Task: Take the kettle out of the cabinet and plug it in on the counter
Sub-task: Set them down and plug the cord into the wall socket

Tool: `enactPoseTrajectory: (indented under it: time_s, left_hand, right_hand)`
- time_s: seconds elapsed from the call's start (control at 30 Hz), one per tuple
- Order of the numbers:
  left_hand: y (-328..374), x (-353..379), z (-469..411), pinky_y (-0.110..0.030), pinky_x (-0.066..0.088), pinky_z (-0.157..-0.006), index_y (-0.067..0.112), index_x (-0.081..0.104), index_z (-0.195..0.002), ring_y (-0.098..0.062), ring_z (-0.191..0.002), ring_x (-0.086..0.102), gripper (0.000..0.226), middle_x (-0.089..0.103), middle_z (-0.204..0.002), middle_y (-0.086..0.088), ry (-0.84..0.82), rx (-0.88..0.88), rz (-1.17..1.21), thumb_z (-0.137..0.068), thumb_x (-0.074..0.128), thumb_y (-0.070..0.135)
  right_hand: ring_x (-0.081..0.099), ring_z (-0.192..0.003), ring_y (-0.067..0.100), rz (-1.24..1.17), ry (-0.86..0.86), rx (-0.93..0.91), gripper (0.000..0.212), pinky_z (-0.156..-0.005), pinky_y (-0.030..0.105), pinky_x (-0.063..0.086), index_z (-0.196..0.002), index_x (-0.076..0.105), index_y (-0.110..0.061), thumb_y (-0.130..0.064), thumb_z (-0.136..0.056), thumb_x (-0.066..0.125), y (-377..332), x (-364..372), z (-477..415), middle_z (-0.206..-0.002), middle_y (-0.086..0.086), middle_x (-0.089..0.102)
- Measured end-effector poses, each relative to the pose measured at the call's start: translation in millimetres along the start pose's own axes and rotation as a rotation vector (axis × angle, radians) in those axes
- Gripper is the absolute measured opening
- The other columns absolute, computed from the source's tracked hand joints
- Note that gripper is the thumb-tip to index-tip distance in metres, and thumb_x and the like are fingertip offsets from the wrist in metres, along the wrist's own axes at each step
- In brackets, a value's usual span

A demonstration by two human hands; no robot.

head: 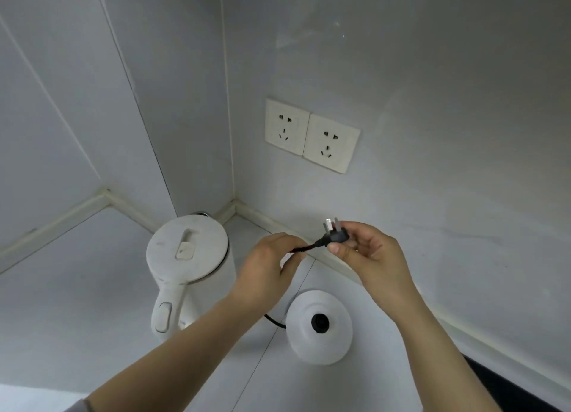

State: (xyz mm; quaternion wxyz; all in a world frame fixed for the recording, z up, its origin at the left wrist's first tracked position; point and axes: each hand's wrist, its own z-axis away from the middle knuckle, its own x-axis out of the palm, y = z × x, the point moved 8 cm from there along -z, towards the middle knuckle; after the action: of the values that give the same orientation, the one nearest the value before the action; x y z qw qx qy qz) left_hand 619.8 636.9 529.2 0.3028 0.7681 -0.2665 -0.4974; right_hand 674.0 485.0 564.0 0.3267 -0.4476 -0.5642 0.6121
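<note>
A white kettle (188,263) stands upright on the counter (77,303) near the corner, lid shut, handle towards me. Its round white base (319,326) lies apart to the right, with a black socket in the middle. A black cord (273,320) leaves the base and runs up into my left hand (268,263), which is closed around it. My right hand (367,254) pinches the black plug (335,234) by its body, prongs pointing up. Two white wall outlets (312,135) sit side by side above the hands, both with nothing in them.
Pale walls meet in a corner (233,201) behind the kettle. A cream sealing strip runs along the counter's back edge. A dark edge (506,387) shows at the lower right.
</note>
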Motion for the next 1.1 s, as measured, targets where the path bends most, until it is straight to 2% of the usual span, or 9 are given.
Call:
enactPoseTrajectory:
  time_s: [0.13, 0.23, 0.4, 0.5, 0.57, 0.7, 0.77, 0.9, 1.1]
  left_hand:
    - [-15, 8, -6, 0.0, 0.033, -0.08, 0.019, 0.066, -0.111, -0.003, -0.091, 0.05, 0.022, 0.066, -0.105, 0.008, 0.001, -0.06, -0.016, -0.093, 0.056, 0.023]
    - [-19, 10, -14, -0.003, 0.034, -0.076, 0.018, 0.066, -0.111, -0.007, -0.087, 0.051, 0.023, 0.067, -0.103, 0.005, 0.015, -0.057, -0.031, -0.095, 0.051, 0.024]
    - [-24, 13, -39, -0.03, 0.048, -0.076, 0.015, 0.064, -0.11, -0.016, -0.084, 0.058, 0.026, 0.064, -0.093, 0.0, 0.004, -0.101, 0.059, -0.098, 0.044, 0.028]
    - [-25, 13, -53, -0.033, 0.045, -0.071, 0.014, 0.064, -0.101, -0.018, -0.076, 0.053, 0.026, 0.06, -0.085, -0.003, -0.008, -0.165, 0.122, -0.099, 0.041, 0.028]
    - [-25, 14, -61, -0.033, 0.045, -0.076, 0.012, 0.064, -0.099, -0.021, -0.083, 0.056, 0.029, 0.062, -0.091, -0.006, -0.029, -0.212, 0.169, -0.099, 0.04, 0.029]
    - [-29, 15, -73, -0.028, 0.045, -0.083, 0.012, 0.066, -0.101, -0.018, -0.095, 0.06, 0.03, 0.069, -0.101, -0.003, -0.021, -0.282, 0.28, -0.099, 0.041, 0.028]
    - [-33, 17, -76, -0.022, 0.043, -0.083, 0.014, 0.068, -0.103, -0.015, -0.099, 0.06, 0.029, 0.07, -0.104, -0.001, -0.016, -0.323, 0.337, -0.099, 0.042, 0.027]
    - [-41, 25, -81, -0.03, 0.046, -0.087, 0.016, 0.068, -0.098, -0.021, -0.098, 0.062, 0.027, 0.071, -0.101, -0.005, -0.027, -0.369, 0.389, -0.098, 0.043, 0.026]
    - [-47, 33, -92, -0.044, 0.051, -0.092, 0.03, 0.063, -0.076, -0.019, -0.096, 0.064, 0.03, 0.07, -0.092, 0.002, -0.023, -0.389, 0.463, -0.098, 0.043, 0.023]
  right_hand:
    - [0.067, -0.075, 0.001, 0.013, 0.109, -0.034, 0.025, -0.072, 0.01, 0.05, -0.099, 0.07, -0.013, -0.004, -0.077, 0.074, -2, -11, -9, -0.078, -0.012, 0.074]
    - [0.069, -0.077, 0.006, 0.03, 0.152, -0.047, 0.022, -0.076, 0.015, 0.053, -0.094, 0.07, -0.014, -0.009, -0.075, 0.077, -6, -9, -18, -0.082, -0.006, 0.075]
    - [0.062, -0.067, 0.002, 0.17, 0.301, -0.121, 0.013, -0.068, 0.011, 0.049, -0.082, 0.069, -0.026, -0.025, -0.074, 0.079, -24, -7, -42, -0.073, -0.007, 0.068]
    - [0.059, -0.065, -0.002, 0.297, 0.305, -0.175, 0.013, -0.064, 0.007, 0.045, -0.086, 0.069, -0.021, -0.028, -0.077, 0.076, -39, -3, -60, -0.074, -0.01, 0.066]
    - [0.061, -0.069, -0.002, 0.372, 0.29, -0.207, 0.016, -0.064, 0.006, 0.044, -0.09, 0.068, -0.019, -0.029, -0.079, 0.074, -48, -1, -71, -0.077, -0.011, 0.067]
    - [0.066, -0.075, 0.008, 0.488, 0.284, -0.222, 0.023, -0.068, 0.018, 0.05, -0.09, 0.068, -0.012, -0.032, -0.079, 0.073, -57, 3, -92, -0.081, -0.005, 0.071]
    - [0.065, -0.072, 0.007, 0.527, 0.282, -0.221, 0.024, -0.064, 0.015, 0.048, -0.088, 0.068, -0.011, -0.032, -0.079, 0.074, -58, 5, -99, -0.077, -0.007, 0.07]
    - [0.061, -0.068, 0.0, 0.563, 0.284, -0.214, 0.022, -0.059, 0.007, 0.043, -0.087, 0.068, -0.011, -0.03, -0.08, 0.073, -58, 8, -106, -0.072, -0.014, 0.065]
    - [0.066, -0.075, 0.011, 0.56, 0.339, -0.19, 0.025, -0.07, 0.025, 0.053, -0.088, 0.071, -0.013, -0.034, -0.075, 0.076, -58, 6, -114, -0.08, -0.004, 0.072]
